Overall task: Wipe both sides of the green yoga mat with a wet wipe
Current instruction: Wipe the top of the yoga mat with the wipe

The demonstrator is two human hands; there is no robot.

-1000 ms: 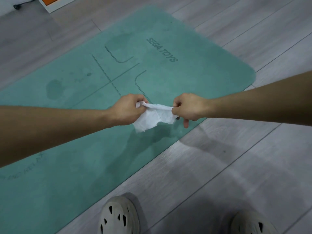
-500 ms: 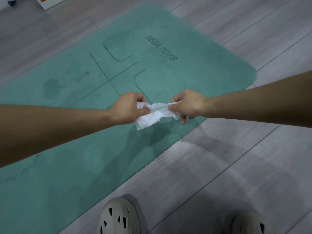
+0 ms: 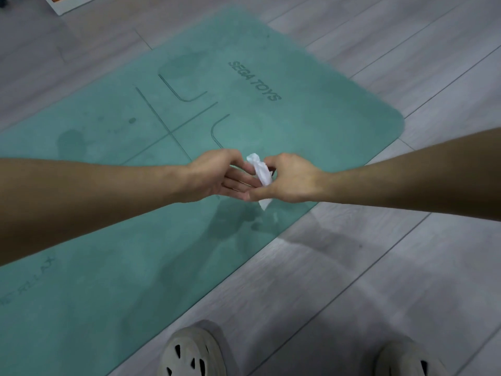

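The green yoga mat [image 3: 311,126] lies flat on the floor, printed side up, with dark damp patches on it. A bunched white wet wipe [image 3: 260,170] stands upright in the air above the mat's near edge. My right hand [image 3: 290,180] grips it, fingers curled around its middle. My left hand [image 3: 217,176] is close beside it, fingers stretched out straight toward the wipe and touching under the right hand.
Grey wood-look floorboards [image 3: 379,267] surround the mat. My two pale clog shoes [image 3: 193,351] stand on the floor at the bottom edge. A white and orange object [image 3: 62,2] lies at the top left.
The wipe was stretched between both hands. The hands came together, the wipe got bunched into the right hand, and the left hand's fingers straightened.
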